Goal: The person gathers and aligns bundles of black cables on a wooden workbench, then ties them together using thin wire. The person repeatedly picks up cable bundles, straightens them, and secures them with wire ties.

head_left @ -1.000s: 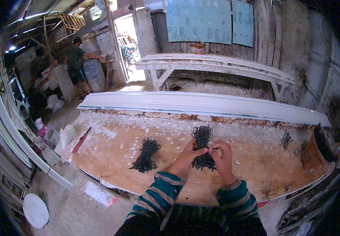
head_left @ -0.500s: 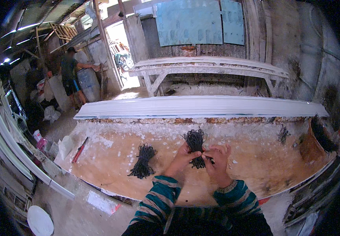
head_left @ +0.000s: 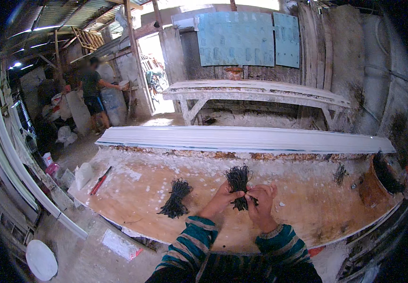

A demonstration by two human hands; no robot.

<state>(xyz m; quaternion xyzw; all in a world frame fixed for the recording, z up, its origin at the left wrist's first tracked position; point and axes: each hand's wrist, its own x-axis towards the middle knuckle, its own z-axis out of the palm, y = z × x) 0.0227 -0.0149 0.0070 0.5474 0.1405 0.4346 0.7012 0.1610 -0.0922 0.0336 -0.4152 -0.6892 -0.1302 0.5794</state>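
Observation:
A bundle of black looped wire ties (head_left: pixel 238 179) stands upright between my hands, above the wooden bench top (head_left: pixel 133 203). My left hand (head_left: pixel 219 200) is closed round its middle from the left. At its right side my right hand (head_left: pixel 261 203) pinches with thumb and forefinger at the bundle's waist, and the strand it grips there is too small to make out clearly. To the left, a second black wire bundle (head_left: pixel 175 198) lies on the bench, tied at its middle. A small loose clump of wire (head_left: pixel 339 175) rests further right.
Red-handled pliers (head_left: pixel 101 180) lie at the bench's left. At the right end, a brown container (head_left: pixel 372 186) holds dark wire. Long white mouldings (head_left: pixel 246 140) run along the bench's far edge. Further back are a white-crusted trestle table (head_left: pixel 260 87) and another person (head_left: pixel 92 89) standing at the left.
The whole view has tilted slightly, so the scene sits lower in the picture. My right hand's raised fingers have curled in closer to the bundle, while my left hand keeps its hold.

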